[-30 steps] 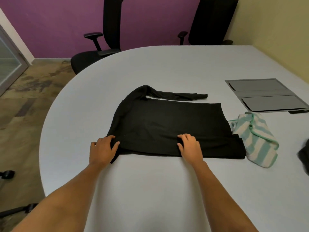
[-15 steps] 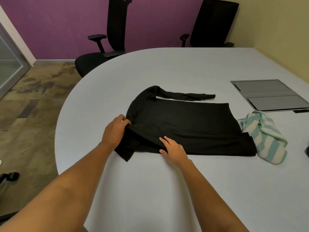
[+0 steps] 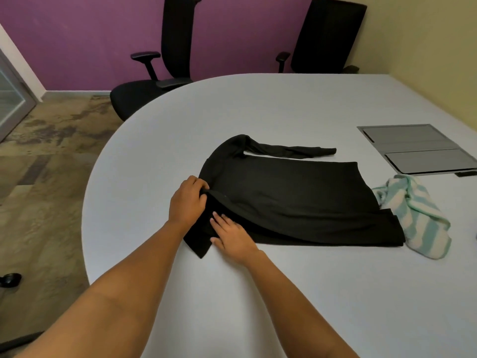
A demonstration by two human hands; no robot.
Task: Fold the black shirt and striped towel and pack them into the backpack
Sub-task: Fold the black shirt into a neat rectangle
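Left fingers (image 3: 196,183) curled, pinching shirt (image 3: 289,197) edge

Black shirt (image 3: 289,200) at frame centre on a pale grey table (image 3: 258,104); towel (image 3: 415,215) at right striped mint green and white; grey panel (image 3: 415,148) upper right; two black chairs (image 3: 175,58) against a purple wall (image 3: 82,40); yellow wall (image 3: 423,47) right; mottled brown floor (image 3: 44,177) left

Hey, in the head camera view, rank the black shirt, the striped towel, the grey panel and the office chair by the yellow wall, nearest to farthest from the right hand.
1. black shirt, touching the right hand
2. striped towel, right of the shirt
3. grey panel, beyond the towel
4. office chair, past the far edge of the table
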